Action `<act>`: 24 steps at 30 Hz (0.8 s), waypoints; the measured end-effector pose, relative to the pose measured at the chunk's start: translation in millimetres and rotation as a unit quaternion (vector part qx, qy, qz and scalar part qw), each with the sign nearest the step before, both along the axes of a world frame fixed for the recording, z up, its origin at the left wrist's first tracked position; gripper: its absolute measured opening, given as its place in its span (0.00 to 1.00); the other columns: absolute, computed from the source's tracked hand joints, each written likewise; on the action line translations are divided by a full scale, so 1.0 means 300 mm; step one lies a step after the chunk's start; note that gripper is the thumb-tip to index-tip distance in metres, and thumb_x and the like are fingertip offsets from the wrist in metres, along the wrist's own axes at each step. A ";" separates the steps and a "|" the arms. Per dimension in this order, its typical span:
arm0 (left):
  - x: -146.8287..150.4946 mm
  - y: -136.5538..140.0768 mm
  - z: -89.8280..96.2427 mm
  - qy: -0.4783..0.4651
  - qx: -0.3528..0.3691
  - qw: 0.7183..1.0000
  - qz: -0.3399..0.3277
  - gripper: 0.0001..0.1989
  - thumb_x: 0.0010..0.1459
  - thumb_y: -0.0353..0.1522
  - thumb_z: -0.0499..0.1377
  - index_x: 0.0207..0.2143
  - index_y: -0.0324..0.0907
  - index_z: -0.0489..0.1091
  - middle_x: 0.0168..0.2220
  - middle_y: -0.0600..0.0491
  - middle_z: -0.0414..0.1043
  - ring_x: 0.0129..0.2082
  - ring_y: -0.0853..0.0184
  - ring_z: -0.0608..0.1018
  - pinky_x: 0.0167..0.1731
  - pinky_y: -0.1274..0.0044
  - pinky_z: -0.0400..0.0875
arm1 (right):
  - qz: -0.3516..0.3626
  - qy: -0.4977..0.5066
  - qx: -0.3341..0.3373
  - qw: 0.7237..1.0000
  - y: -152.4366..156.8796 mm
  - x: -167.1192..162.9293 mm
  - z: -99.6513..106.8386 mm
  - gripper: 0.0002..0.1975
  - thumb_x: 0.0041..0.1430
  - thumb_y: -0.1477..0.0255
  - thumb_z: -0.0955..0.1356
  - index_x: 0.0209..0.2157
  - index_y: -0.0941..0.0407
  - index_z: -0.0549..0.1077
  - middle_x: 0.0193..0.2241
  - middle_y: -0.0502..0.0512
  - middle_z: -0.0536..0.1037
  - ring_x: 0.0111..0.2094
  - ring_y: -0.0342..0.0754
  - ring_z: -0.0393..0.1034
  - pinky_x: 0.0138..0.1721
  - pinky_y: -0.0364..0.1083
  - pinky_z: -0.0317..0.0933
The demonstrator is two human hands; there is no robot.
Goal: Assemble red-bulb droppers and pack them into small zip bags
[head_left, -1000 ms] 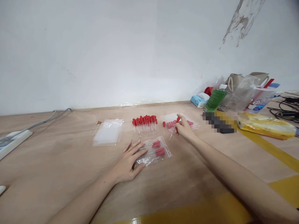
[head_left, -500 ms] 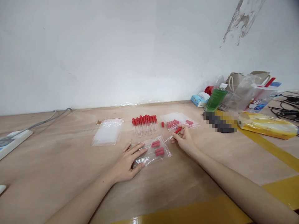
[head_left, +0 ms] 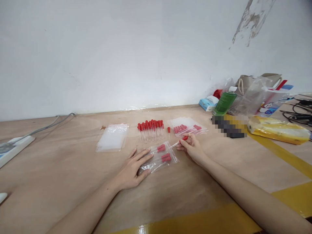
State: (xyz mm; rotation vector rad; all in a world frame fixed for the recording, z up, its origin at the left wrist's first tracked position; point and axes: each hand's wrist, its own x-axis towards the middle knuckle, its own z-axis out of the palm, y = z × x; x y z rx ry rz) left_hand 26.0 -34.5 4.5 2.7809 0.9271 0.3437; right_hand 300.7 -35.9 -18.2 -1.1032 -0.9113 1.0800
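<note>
Spread fingers of my left hand (head_left: 134,169) press lightly on a clear zip bag (head_left: 157,166) that lies flat on the table. Inside it show several red rubber bulbs; any glass tubes on them are hard to make out. In my right hand (head_left: 193,149) a dropper (head_left: 184,138) with a red bulb is pinched between thumb and fingers. Its thin tip points left, at the bag's right end; I cannot tell whether it is inside. Beyond lies a row of droppers (head_left: 151,126), with one loose red bulb (head_left: 168,130) beside it.
A stack of clear bags (head_left: 112,138) lies at left; bags holding red-bulbed pieces (head_left: 179,122) lie behind my right hand. Farther right are a green bottle (head_left: 225,102), a tissue pack (head_left: 208,104), a yellow packet (head_left: 278,130) and cables. A power strip (head_left: 18,148) sits far left.
My right hand has moved slightly left and down, bringing the dropper's tip to the bag's end. The dropper now lies at a flatter angle. My left hand stays put.
</note>
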 end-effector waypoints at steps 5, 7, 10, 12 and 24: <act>0.000 0.001 -0.005 -0.003 0.004 1.000 -0.003 0.25 0.59 0.39 0.49 0.58 0.47 0.52 0.61 0.51 0.49 0.59 0.60 0.55 0.58 0.59 0.41 | 0.066 -0.106 -0.027 0.992 -0.014 0.018 0.009 0.19 0.41 0.60 0.70 0.33 0.56 0.66 0.23 0.47 0.71 0.21 0.40 0.65 0.24 0.43 0.62; 0.000 0.001 -0.006 -0.002 0.004 1.000 -0.002 0.25 0.59 0.39 0.48 0.58 0.47 0.52 0.61 0.51 0.48 0.59 0.60 0.55 0.58 0.59 0.41 | 0.072 -0.194 -0.011 0.978 -0.015 0.013 0.012 0.17 0.42 0.61 0.69 0.32 0.57 0.70 0.21 0.48 0.71 0.19 0.40 0.62 0.22 0.42 0.58; 0.001 0.001 -0.006 -0.001 0.005 1.000 -0.003 0.25 0.59 0.39 0.48 0.58 0.47 0.51 0.61 0.51 0.48 0.59 0.60 0.55 0.58 0.59 0.41 | 0.078 -0.309 0.012 0.948 -0.011 -0.002 0.017 0.13 0.44 0.64 0.68 0.31 0.58 0.74 0.18 0.48 0.69 0.19 0.40 0.58 0.20 0.41 0.53; 0.001 0.001 -0.005 -0.001 0.005 1.000 -0.003 0.25 0.59 0.39 0.48 0.58 0.48 0.51 0.61 0.51 0.48 0.59 0.61 0.55 0.58 0.60 0.41 | 0.079 -0.354 0.011 0.932 -0.005 -0.012 0.019 0.12 0.45 0.66 0.67 0.30 0.59 0.75 0.16 0.48 0.68 0.18 0.39 0.56 0.20 0.41 0.52; 0.002 0.003 -0.001 -0.001 0.000 1.000 -0.003 0.25 0.59 0.39 0.49 0.58 0.47 0.51 0.61 0.51 0.49 0.59 0.61 0.55 0.58 0.59 0.40 | 0.152 -0.236 -0.033 0.959 -0.013 -0.050 0.025 0.17 0.48 0.66 0.66 0.40 0.58 0.68 0.22 0.50 0.73 0.16 0.38 0.60 0.16 0.39 0.54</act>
